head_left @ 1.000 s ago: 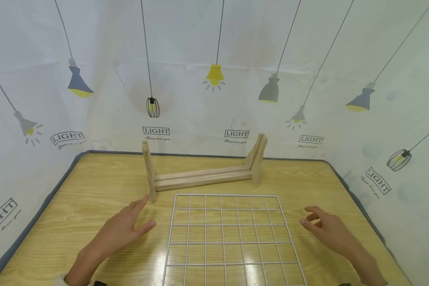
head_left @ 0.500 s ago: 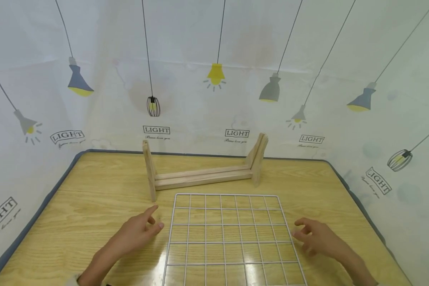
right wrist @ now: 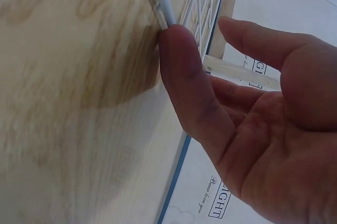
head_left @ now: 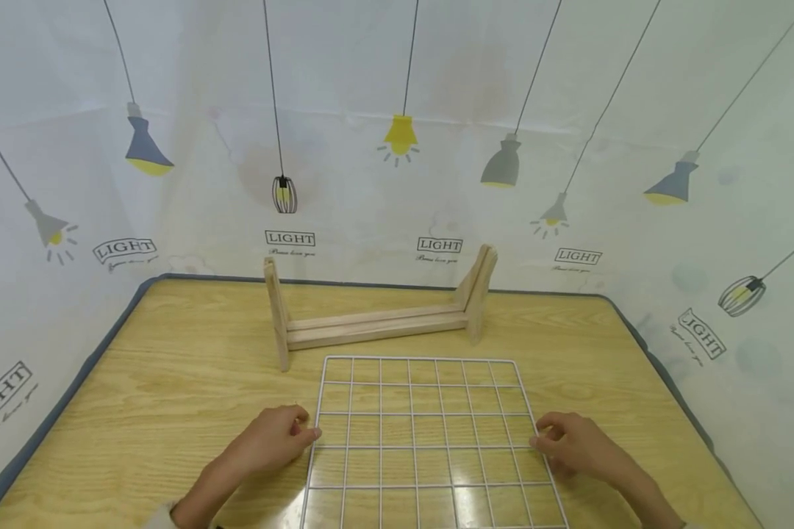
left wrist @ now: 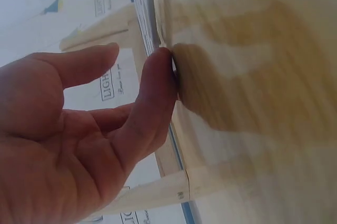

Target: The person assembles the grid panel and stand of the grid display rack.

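Observation:
A white wire grid panel (head_left: 412, 446) lies flat on the wooden table (head_left: 172, 367), near its front edge. My left hand (head_left: 298, 433) rests on the table, fingertips against the panel's left edge. My right hand (head_left: 541, 437) sits at the panel's right edge. In the right wrist view a fingertip (right wrist: 176, 50) touches the outer wire (right wrist: 160, 8) while the thumb stands apart. The left wrist view shows a fingertip (left wrist: 160, 71) pressed at the panel's edge, thumb apart. Neither hand grips anything.
A low wooden stand (head_left: 377, 327) with two upright ends and long rails stands just behind the panel. A white curtain (head_left: 397, 184) printed with lamps surrounds the table on three sides. Bare tabletop lies left and right of the panel.
Both hands moved inward and down from beside the panel until their fingertips reached its left and right edges. The panel and stand have not moved.

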`<state>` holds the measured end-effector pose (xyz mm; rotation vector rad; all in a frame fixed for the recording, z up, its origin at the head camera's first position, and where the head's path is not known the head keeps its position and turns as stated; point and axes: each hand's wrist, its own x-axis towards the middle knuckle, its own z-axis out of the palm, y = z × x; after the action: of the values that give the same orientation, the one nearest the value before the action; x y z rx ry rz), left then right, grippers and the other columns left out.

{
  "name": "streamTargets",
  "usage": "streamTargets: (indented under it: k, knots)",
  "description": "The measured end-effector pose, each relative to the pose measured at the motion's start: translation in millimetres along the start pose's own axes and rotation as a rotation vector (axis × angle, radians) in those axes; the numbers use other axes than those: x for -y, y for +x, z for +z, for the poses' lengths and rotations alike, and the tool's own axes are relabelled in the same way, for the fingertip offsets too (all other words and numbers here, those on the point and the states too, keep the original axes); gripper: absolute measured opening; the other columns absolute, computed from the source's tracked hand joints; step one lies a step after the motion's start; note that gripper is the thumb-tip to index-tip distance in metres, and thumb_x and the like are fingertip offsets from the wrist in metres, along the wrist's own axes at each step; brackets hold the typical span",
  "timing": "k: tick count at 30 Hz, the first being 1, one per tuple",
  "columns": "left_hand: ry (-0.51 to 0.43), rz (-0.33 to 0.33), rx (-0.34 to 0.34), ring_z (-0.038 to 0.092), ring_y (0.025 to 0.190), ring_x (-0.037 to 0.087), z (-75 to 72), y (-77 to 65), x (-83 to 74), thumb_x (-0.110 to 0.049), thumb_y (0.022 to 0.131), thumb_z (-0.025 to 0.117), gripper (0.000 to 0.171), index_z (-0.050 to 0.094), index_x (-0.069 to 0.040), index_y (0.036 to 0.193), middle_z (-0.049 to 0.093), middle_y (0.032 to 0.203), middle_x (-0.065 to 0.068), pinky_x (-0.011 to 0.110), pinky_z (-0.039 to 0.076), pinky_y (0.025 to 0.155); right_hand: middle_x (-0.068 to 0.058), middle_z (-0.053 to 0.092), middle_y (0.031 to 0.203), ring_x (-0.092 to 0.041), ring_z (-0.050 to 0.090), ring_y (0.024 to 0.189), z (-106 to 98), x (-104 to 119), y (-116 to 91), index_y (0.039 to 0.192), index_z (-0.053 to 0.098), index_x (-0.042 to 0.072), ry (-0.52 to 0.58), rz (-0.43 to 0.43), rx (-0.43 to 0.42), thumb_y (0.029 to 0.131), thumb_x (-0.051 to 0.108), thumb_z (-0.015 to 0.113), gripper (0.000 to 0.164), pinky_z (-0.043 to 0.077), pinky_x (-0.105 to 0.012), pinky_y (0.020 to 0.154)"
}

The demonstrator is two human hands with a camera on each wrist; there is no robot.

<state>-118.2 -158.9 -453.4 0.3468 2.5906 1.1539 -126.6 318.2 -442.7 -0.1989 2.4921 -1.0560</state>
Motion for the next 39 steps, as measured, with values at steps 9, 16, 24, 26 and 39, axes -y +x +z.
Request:
streamTargets:
  k: [9, 16, 24, 26, 39]
  knots:
    - [-0.041, 0.032, 0.029, 0.052, 0.047, 0.011, 10.4, 4.1, -7.3, -0.006, 0.092, 0.065, 0.013, 0.061, 0.006, 0.092, 0.059, 0.055, 0.002, 0.02, 0.041, 0.047, -0.008, 0.065, 0.084, -0.02, 0.066, 0.062, 5.8, -0.9, 3.5, 0.122, 0.055, -0.016, -0.016, 0.051, -0.055, 0.089, 0.011, 0.071, 0.046, 0.058, -0.032, 0.055]
    - [-0.121, -0.035, 0.014, 0.06, 0.052, 0.015, 11.7, 3.7, -5.4, -0.004, 0.091, 0.066, 0.043, 0.05, 0.024, 0.12, 0.066, 0.069, 0.005, 0.024, 0.052, 0.049, -0.009, 0.061, 0.084, -0.02, 0.063, 0.065, 9.3, -3.4, 0.9, 0.121, 0.055, -0.015, 0.022, 0.036, -0.081, 0.085, 0.006, 0.073, 0.045, 0.056, -0.03, 0.055]
    - [-0.192, -0.007, 0.06, 0.06, 0.054, 0.014, 7.2, 1.8, -0.5, -0.002, 0.093, 0.063, 0.031, 0.056, 0.02, 0.114, 0.062, 0.066, 0.005, 0.024, 0.053, 0.05, -0.008, 0.06, 0.082, -0.015, 0.059, 0.063, 12.5, -7.3, 1.3, 0.116, 0.056, -0.011, -0.007, -0.001, -0.121, 0.08, 0.0, 0.073, 0.041, 0.052, -0.025, 0.054]
    - [-0.203, 0.022, 0.074, 0.059, 0.055, 0.014, 4.7, 1.5, 0.3, 0.001, 0.093, 0.06, 0.019, 0.061, 0.016, 0.105, 0.06, 0.064, 0.004, 0.022, 0.052, 0.049, -0.007, 0.06, 0.083, -0.016, 0.059, 0.065, 11.8, -7.4, 0.3, 0.117, 0.056, -0.009, -0.017, -0.01, -0.132, 0.08, 0.0, 0.073, 0.042, 0.051, -0.025, 0.055]
    - [-0.209, 0.1, 0.055, 0.056, 0.063, 0.015, -11.2, 0.8, -12.6, -0.007, 0.102, 0.053, 0.051, 0.036, 0.016, 0.144, 0.05, 0.088, 0.007, 0.021, 0.043, 0.05, -0.017, 0.062, 0.095, -0.023, 0.069, 0.076, -2.6, 10.0, -3.6, 0.129, 0.05, -0.006, 0.053, -0.04, -0.214, 0.09, -0.001, 0.064, 0.042, 0.06, -0.03, 0.061]
